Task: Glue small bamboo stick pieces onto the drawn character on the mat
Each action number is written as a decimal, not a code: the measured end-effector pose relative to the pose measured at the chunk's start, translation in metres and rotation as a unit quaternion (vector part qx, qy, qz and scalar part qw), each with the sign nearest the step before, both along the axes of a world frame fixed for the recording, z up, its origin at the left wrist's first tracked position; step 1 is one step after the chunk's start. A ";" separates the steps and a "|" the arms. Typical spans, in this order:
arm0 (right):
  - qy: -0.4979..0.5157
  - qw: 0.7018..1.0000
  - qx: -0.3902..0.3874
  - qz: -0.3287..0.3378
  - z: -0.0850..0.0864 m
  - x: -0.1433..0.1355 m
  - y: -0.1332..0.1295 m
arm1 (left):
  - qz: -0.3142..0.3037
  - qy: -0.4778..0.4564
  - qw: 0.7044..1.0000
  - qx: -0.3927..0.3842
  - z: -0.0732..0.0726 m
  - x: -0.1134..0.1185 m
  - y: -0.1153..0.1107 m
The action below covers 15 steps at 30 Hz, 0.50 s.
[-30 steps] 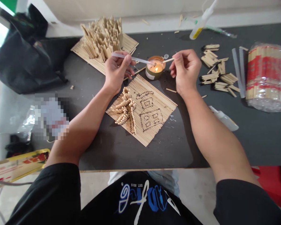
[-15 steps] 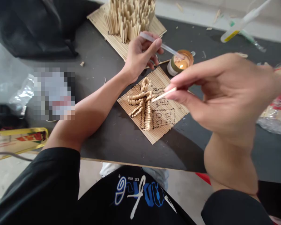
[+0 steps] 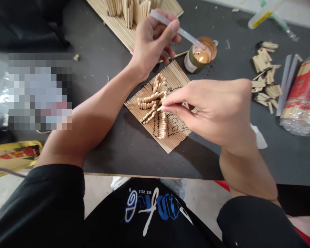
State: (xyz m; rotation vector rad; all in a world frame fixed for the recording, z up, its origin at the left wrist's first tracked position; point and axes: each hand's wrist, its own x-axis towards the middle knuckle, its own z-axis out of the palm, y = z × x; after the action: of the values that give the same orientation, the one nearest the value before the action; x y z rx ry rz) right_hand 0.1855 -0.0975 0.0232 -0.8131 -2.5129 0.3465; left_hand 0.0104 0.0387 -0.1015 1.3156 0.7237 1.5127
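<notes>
My left hand (image 3: 151, 46) is closed round a translucent glue stick (image 3: 187, 35). The stick slants down to the right, its far end at the mouth of a lit candle jar (image 3: 190, 63). Between the thumb and forefinger of my right hand (image 3: 214, 112) is a short wooden stick (image 3: 159, 108), mostly covered by the fingers. Its tip is among rows of upright short sticks (image 3: 162, 126) on a square mat of thin sticks (image 3: 169, 147); whether it touches them I cannot tell. Black outlines drawn on the mat are partly hidden under my right hand.
A larger stick mat (image 3: 113, 26) bearing many upright sticks (image 3: 129, 15) lies at the back. On the right are cut stick pieces (image 3: 265, 62), more glue sticks (image 3: 286, 82) and a wrapped bundle of sticks (image 3: 303, 96). A black bag (image 3: 26, 27) is at the upper left.
My right hand has moved left and down, bringing the wooden stick in among the upright rows. The left hand keeps the glue stick at the candle. The view has shifted slightly.
</notes>
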 end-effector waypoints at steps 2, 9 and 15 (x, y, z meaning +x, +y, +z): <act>-0.024 1.000 -0.013 -0.009 -0.003 -0.002 0.000 | -0.008 0.003 1.000 0.003 0.001 -0.001 0.000; -0.059 0.998 -0.033 0.005 -0.008 -0.005 0.000 | -0.002 0.010 1.000 0.012 0.004 -0.002 -0.001; -0.072 0.997 -0.040 0.002 -0.013 -0.007 0.000 | 0.005 0.038 0.999 0.008 0.004 -0.002 -0.002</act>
State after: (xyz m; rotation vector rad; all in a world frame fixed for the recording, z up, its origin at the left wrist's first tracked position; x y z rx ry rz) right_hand 0.1790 -0.0974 0.0105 -0.8923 -2.6487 0.4060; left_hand 0.0084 0.0370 -0.0976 1.3898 0.7680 1.4857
